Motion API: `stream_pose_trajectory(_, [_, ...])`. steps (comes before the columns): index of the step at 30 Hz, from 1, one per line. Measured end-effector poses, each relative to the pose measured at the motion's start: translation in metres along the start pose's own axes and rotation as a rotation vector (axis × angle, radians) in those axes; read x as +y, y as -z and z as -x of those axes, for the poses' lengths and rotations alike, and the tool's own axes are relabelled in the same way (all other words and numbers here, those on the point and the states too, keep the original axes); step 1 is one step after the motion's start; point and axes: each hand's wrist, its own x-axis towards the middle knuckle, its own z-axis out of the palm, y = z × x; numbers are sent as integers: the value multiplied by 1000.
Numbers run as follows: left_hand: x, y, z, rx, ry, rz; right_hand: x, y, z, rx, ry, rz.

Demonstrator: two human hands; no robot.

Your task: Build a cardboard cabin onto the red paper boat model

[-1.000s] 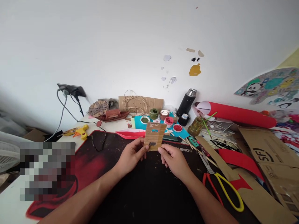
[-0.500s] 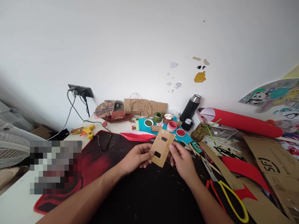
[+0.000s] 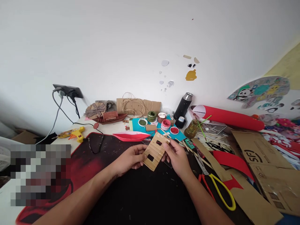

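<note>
Cardboard pc. w/ two cut-outs tilts above dark mat, L hand & R hand pinching opp. edges, fingers closed.

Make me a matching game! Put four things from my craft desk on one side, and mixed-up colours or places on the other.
Things:
1. holey cardboard piece
2. glue gun
3. flask
4. scissors

Clues:
A. black with a silvery top
B. one red handle, one yellow
C. between the left hand and right hand
D. yellow and orange

Right pairs: 1-C, 2-D, 3-A, 4-B
</note>
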Motion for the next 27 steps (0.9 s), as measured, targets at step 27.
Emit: stream_pose_trajectory(27, [4,-5,1,249,-123,-7,-4,2,9,-167,132,156])
